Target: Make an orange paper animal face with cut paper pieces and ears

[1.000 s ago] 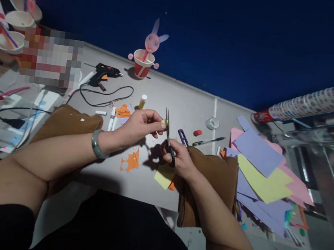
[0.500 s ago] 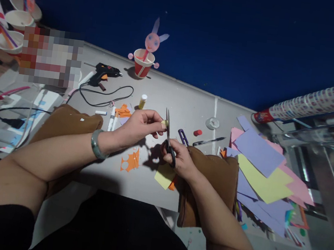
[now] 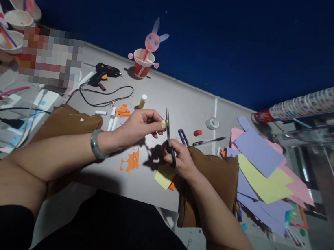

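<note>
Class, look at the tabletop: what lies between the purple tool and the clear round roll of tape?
A small red cylinder lies between them, touching neither, as the head view shows.

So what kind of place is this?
It looks like a craft table, maybe in a workshop or classroom, though I can't tell which. You can see scissors in the right hand, a glue gun and piled coloured paper.

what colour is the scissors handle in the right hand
The scissors handle is black, seen best in the head view.
</note>
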The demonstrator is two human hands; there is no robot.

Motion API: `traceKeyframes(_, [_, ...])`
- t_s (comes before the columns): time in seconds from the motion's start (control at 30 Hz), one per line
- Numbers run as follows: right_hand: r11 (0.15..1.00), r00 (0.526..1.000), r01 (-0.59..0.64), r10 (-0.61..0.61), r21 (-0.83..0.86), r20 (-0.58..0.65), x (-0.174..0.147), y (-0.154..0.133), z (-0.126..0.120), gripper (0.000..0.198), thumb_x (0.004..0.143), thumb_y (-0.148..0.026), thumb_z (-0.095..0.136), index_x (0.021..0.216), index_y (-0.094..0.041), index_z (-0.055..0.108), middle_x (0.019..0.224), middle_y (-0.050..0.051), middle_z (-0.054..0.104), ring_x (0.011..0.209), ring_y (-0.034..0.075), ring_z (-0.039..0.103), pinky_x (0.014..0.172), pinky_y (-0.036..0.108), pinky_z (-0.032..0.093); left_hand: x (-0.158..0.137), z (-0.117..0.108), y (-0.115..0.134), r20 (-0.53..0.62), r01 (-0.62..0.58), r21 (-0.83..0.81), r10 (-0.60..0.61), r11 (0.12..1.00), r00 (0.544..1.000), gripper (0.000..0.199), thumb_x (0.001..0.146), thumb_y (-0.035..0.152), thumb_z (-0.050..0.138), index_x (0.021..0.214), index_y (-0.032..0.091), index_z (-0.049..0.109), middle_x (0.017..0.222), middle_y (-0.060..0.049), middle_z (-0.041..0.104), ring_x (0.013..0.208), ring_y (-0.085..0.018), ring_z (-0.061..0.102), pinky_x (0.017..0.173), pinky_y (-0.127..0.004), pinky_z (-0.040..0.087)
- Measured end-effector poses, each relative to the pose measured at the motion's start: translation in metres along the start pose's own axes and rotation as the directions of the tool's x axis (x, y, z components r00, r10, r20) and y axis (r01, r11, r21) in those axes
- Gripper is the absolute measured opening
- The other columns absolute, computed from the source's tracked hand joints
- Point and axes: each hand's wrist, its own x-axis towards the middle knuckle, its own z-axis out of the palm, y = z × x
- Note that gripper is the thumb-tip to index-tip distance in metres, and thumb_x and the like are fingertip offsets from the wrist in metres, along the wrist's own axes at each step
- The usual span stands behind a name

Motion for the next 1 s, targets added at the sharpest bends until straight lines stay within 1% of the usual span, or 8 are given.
traceKeyframes(0.37, [1.0, 1.0, 0.012, -0.012, 0.014, 0.008, 0.0007, -0.0003, 0.0005, 0.06, 0.078, -0.079, 0.061, 0.062, -0.022, 0.05, 0.064, 0.0, 0.055, 0.067, 0.017, 0.047, 0.068, 0.033, 0.039, 0.0009, -0.0016, 0.0013, -0.013, -0.01, 0.003, 0.01, 1.0, 1.0, 0.013, 0.078, 0.023, 0.074, 0.073, 0.016, 0.065, 0.067, -0.001, 0.067, 0.062, -0.009, 0.061, 0.061, -0.022, 0.052])
traceKeyframes(0.6, [1.0, 1.0, 0.012, -0.012, 0.012, 0.002, 0.0005, 0.0009, 0.0003, 0.065, 0.075, -0.085, 0.058, 0.062, -0.022, 0.051, 0.064, 0.0, 0.055, 0.068, 0.017, 0.047, 0.071, 0.034, 0.039, 0.0004, -0.0022, 0.0015, -0.018, -0.023, 0.012, 0.023, 1.0, 1.0, 0.012, 0.08, 0.023, 0.074, 0.074, 0.015, 0.066, 0.067, -0.001, 0.068, 0.061, -0.008, 0.061, 0.061, -0.022, 0.052])
traceKeyframes(0.87, [1.0, 1.0, 0.014, -0.015, 0.01, 0.011, -0.0003, 0.0019, -0.0003, 0.065, 0.076, -0.085, 0.057, 0.062, -0.022, 0.051, 0.064, 0.001, 0.055, 0.069, 0.018, 0.047, 0.071, 0.034, 0.038, 0.0005, -0.004, 0.0018, -0.015, -0.046, 0.01, 0.046, 0.999, 0.999, 0.013, 0.081, 0.023, 0.074, 0.074, 0.015, 0.066, 0.068, -0.001, 0.068, 0.061, -0.008, 0.061, 0.061, -0.022, 0.052])
traceKeyframes(1.0, [1.0, 1.0, 0.026, -0.026, 0.007, 0.017, 0.0, 0.0025, -0.0001, 0.064, 0.078, -0.084, 0.058, 0.063, -0.022, 0.051, 0.063, 0.0, 0.054, 0.067, 0.017, 0.046, 0.071, 0.034, 0.038, 0.0015, -0.0037, 0.0041, -0.03, -0.046, -0.003, 0.046, 0.999, 0.999, 0.013, 0.08, 0.023, 0.074, 0.074, 0.015, 0.065, 0.067, -0.001, 0.067, 0.06, -0.008, 0.06, 0.059, -0.021, 0.051])
